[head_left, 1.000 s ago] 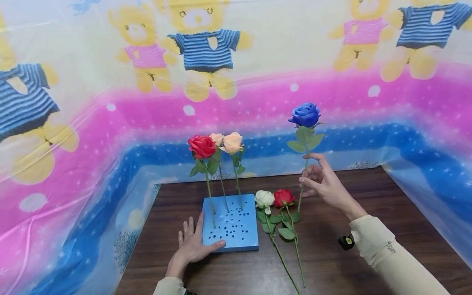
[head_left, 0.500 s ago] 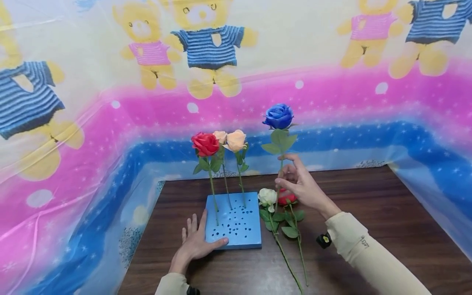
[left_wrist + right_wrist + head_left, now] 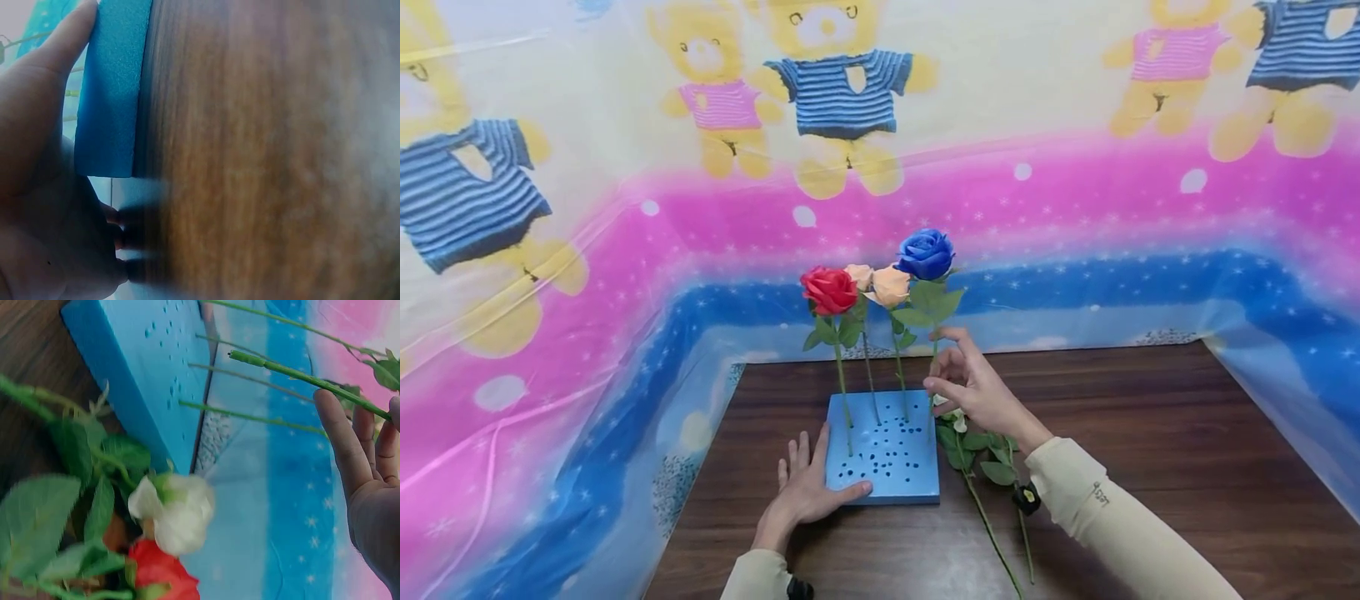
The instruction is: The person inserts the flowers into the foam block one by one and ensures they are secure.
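Observation:
My right hand point(image 3: 976, 383) pinches the stem of an artificial blue rose point(image 3: 927, 254), held upright over the right edge of a light blue foam block point(image 3: 917, 493). In the right wrist view, the cut stem end point(image 3: 247, 359) points toward the block's holed top, with a gap between them. My left hand point(image 3: 812, 487) rests against the block's left front corner, thumb along the top edge, other fingers straight. Planted in the block stand a red rose point(image 3: 829, 290) and two peach roses point(image 3: 891, 286), the rear one partly hidden.
Right of the block, a white rose point(image 3: 175, 512) and another red rose point(image 3: 159, 575) lie on the dark wooden table point(image 3: 1120, 433); my right hand and wrist partly cover them in the head view. A bear-printed cloth point(image 3: 1037, 200) hangs behind the table.
My right hand has carried the blue rose leftward, from beyond the lying roses to the block's right edge, and slightly down. My left hand stays at the block's corner.

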The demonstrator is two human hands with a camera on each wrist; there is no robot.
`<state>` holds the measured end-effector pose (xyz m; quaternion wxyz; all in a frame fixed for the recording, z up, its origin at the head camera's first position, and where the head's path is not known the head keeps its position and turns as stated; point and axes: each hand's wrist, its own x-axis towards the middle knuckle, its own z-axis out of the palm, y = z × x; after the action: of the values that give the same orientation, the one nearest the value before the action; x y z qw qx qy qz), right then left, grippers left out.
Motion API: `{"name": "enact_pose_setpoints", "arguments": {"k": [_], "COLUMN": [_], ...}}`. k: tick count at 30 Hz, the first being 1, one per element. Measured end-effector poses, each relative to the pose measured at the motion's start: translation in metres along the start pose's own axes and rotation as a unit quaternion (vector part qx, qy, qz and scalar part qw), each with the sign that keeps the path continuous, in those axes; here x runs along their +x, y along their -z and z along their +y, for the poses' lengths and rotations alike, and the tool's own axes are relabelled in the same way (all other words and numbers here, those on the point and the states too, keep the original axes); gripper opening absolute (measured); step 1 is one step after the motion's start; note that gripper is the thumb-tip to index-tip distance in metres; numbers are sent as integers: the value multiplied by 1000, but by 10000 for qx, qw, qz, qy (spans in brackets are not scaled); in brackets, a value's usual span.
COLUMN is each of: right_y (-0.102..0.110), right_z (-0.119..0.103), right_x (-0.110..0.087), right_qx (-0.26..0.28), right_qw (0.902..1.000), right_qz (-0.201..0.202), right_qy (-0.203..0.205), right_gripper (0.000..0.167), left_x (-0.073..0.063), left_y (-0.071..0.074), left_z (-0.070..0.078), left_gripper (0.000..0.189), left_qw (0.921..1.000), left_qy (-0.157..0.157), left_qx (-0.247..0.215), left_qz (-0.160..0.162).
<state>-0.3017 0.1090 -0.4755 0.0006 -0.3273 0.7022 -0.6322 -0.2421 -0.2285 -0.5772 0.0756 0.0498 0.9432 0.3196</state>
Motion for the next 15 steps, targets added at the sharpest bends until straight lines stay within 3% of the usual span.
{"name": "enact_pose_setpoints", "arguments": {"k": [9,15], "right_y": [-29,-41], "right_z": [8,17], "right_x": [11,17], "right_qx": [21,43], "right_qw": [9999,9998], "right_qz": [-144,-155], "right_qy": [-28,-103], "right_gripper": [66,63], "left_x": [-1,3], "left_y": [4,-3], "left_z": [3,-5], "left_gripper": [134,138], "left_qw": [9998,10000], "left_qy": [133,-48], "left_qx": [120,-64], "left_qz": [-94,42]}}
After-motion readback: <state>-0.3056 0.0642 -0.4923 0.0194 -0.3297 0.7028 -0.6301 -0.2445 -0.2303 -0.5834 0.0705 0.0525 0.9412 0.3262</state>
